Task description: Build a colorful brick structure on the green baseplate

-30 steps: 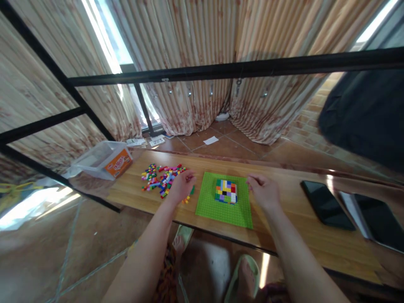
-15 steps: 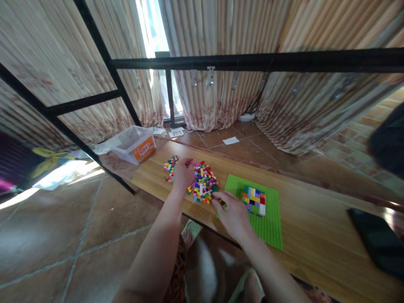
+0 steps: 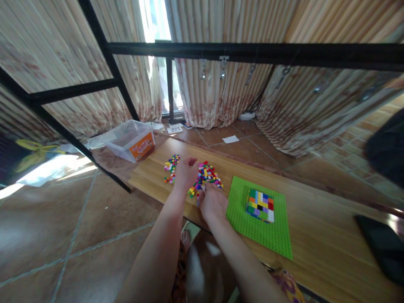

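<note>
Loose bricks in many colours lie heaped on the wooden table. The right hand reaches down at the near edge of the heap, fingers bent; whether it grips a brick I cannot tell. The left hand is over the heap's left part, fingers curled (possibly around something, but that is too small to tell). Just beside the right hand lies a green board, bearing a square block of joined bricks. Farther out, a clear box with an orange label stands near the table's left end, and curtains hang behind.
</note>
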{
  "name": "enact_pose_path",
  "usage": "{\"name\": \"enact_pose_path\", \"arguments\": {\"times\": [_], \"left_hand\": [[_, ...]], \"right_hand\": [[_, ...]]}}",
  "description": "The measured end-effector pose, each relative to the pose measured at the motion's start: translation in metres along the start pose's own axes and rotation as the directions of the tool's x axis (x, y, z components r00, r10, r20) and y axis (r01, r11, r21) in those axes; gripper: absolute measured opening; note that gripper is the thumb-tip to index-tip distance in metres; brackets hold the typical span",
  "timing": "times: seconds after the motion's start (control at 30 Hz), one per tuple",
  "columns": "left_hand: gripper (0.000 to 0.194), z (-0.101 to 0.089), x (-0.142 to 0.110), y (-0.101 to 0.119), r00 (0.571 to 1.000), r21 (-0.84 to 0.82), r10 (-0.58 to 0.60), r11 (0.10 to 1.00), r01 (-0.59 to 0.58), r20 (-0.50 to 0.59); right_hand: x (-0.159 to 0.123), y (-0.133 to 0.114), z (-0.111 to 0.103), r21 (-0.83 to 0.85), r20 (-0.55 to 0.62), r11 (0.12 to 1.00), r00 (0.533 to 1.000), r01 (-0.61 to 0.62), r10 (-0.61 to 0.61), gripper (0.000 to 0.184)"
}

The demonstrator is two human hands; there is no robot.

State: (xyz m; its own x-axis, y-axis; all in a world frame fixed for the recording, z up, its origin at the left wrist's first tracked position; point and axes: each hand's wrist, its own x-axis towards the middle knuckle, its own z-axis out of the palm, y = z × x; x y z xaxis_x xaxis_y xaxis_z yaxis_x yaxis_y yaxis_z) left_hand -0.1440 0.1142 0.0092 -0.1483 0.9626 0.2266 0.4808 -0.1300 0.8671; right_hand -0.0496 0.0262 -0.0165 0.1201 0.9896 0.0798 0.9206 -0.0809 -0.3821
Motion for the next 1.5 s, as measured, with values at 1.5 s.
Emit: {"name": "enact_pose_path", "arguments": {"times": [1.5], "left_hand": [[0.021, -0.037, -0.011, -0.007, 0.836, 0.493, -0.161, 0.858, -0.144, 0.525]], "right_hand": [[0.002, 0.065, -0.027, 0.041, -0.028, 0.999, 0.999, 0.027, -0.026, 0.025]]}}
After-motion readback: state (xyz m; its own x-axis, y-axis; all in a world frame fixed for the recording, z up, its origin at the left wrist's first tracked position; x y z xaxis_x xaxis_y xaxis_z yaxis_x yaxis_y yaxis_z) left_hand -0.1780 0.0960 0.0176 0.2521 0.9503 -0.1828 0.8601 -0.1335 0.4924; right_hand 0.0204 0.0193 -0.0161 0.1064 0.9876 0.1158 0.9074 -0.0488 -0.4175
